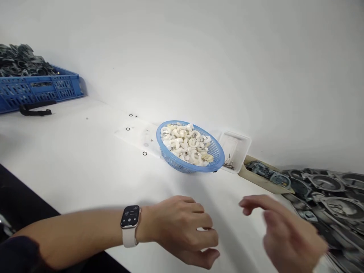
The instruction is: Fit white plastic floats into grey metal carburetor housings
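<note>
My left hand (pixel 184 227), with a smartwatch (pixel 130 218) on a pale strap at the wrist, hovers over the white table (pixel 85 167) near its front edge. Its fingers are curled together, and a small white bit shows between them. My right hand (pixel 284 235) is just to its right, blurred by motion, fingers loosely spread with nothing seen in them. Behind both hands stands a round blue basket (pixel 190 161) heaped with small white curved plastic parts (pixel 184 143).
A clear plastic tray (pixel 236 149) with small metal pins sits right of the basket. Grey cast metal housings (pixel 327 193) pile up at the right. A blue crate (pixel 40 89) of dark metal parts stands far left. Small black O-rings (pixel 145 153) lie scattered on the table.
</note>
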